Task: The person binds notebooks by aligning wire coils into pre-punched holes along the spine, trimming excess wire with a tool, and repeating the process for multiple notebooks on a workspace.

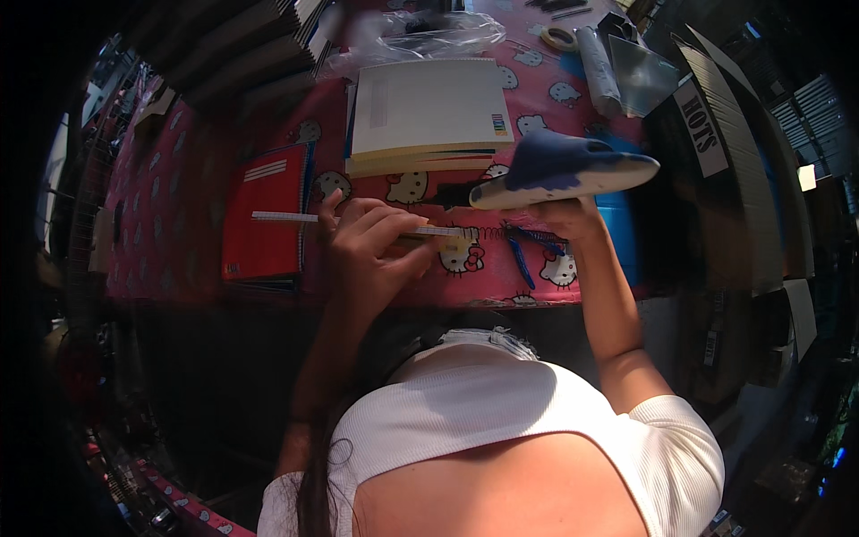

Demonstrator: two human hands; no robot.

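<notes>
The left hand (376, 237) pinches a pad (438, 231) edge-on at the desk (412, 291).
Thumb on the near side, fingers beyond, it likely steadies the pad's right end toward the coil (488, 233); the right hand (567, 217) is under a blue-and-white tool (582, 170) hiding its fingers, so I cannot tell its grip. Pliers (521, 259) sit near it, seemingly for reach; stacked notebooks (429, 107) lie farther back, probably leaving room.

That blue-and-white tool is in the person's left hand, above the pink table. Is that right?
Not quite: the head view shows the blue-and-white tool in the right hand, not the left hand. It is indeed above the pink table.
</notes>
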